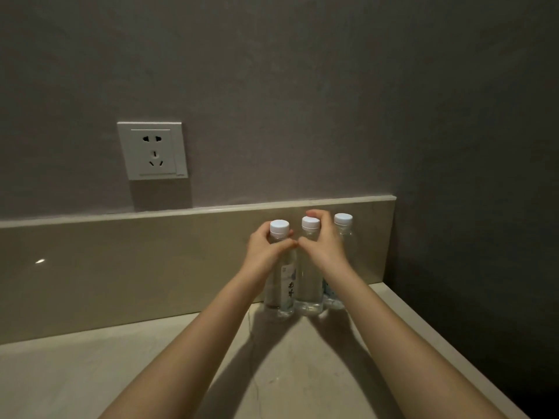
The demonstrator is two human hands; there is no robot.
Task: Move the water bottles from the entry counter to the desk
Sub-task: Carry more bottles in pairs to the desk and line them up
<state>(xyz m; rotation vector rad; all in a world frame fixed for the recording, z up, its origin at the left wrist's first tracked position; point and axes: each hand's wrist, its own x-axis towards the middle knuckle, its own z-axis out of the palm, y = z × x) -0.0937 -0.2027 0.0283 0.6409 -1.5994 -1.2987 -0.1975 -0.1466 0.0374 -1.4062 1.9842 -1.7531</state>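
Note:
Three clear water bottles with white caps stand upright in a row on the pale stone counter (121, 373), against its back ledge near the right corner. My left hand (266, 252) is wrapped around the neck of the left bottle (282, 294), just under its cap. My right hand (325, 246) grips the neck of the middle bottle (308, 297), fingers curled over the cap's far side. The right bottle (343, 225) stands untouched behind my right wrist, its lower body partly hidden. All three bottles rest on the counter.
A beige upstand (121, 267) runs along the back of the counter below a grey wall. A white wall socket (152, 150) sits above it to the left. A dark side wall closes off the right, where the counter's edge runs diagonally.

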